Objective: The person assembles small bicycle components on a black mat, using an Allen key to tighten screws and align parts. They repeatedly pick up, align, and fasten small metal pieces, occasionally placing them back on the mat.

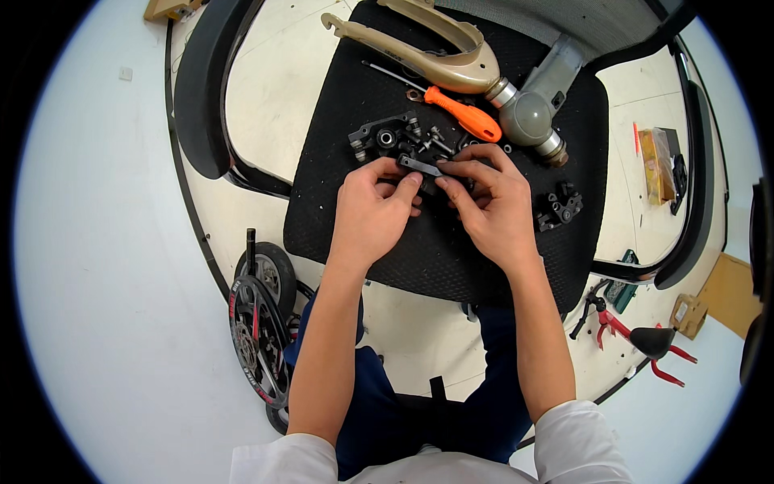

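Note:
Between my two hands, above the black chair seat (387, 262), is a small flat grey metal piece (421, 167) with a tapered end. My left hand (377, 206) pinches its left end between thumb and fingers. At its pointed right end, the fingers of my right hand (490, 198) are closed on it too. Just beyond my left hand lies a black caliper-like metal part (384, 137) with a round hole. Several loose bolts (435, 141) lie beside that part. To the right of my right hand rests a second small black metal part (559, 207).
A beige bicycle fork (451, 68) with a grey rounded joint (528, 117) lies across the seat's far side. Next to it is an orange-handled screwdriver (463, 114). Armrests (205, 97) flank the seat. Wheels (260, 339) and a red frame (617, 327) are on the floor.

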`<state>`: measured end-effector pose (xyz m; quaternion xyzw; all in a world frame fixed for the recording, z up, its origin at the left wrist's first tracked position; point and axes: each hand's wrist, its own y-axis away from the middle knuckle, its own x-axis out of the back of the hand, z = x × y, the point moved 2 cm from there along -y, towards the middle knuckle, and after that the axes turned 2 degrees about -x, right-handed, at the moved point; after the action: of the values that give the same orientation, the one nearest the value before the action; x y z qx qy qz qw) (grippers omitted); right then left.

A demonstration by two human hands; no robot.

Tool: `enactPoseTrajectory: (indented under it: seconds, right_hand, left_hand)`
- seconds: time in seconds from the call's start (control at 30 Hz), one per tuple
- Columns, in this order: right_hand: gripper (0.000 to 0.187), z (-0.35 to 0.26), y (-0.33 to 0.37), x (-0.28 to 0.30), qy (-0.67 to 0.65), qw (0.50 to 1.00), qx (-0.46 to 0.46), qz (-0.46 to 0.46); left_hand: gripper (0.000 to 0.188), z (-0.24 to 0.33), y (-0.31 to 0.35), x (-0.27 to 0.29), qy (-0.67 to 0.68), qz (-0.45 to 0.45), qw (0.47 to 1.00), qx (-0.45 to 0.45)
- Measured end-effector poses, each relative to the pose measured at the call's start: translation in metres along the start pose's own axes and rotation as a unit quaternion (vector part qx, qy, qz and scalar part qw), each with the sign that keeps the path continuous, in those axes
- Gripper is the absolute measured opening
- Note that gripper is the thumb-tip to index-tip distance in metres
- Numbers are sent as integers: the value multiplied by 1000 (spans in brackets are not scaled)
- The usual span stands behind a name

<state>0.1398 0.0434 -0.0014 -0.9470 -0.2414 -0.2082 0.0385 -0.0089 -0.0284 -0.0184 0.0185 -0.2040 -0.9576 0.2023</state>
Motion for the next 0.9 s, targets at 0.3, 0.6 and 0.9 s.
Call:
enactPoseTrajectory:
  seconds: [0.3, 0.6, 0.9]
  right_hand:
    - [18, 9, -10, -7, 1, 1000, -7, -8]
    - [37, 16, -16, 8, -270, 948, -161, -56]
    - [30, 18, -13, 25, -361, 922, -136, -34]
  left_hand:
    - [30, 4, -7, 3, 33, 82, 996, -2]
    - [26, 8, -6, 5, 63, 90, 994, -24]
    - [25, 18, 3, 6, 108, 7, 986, -130]
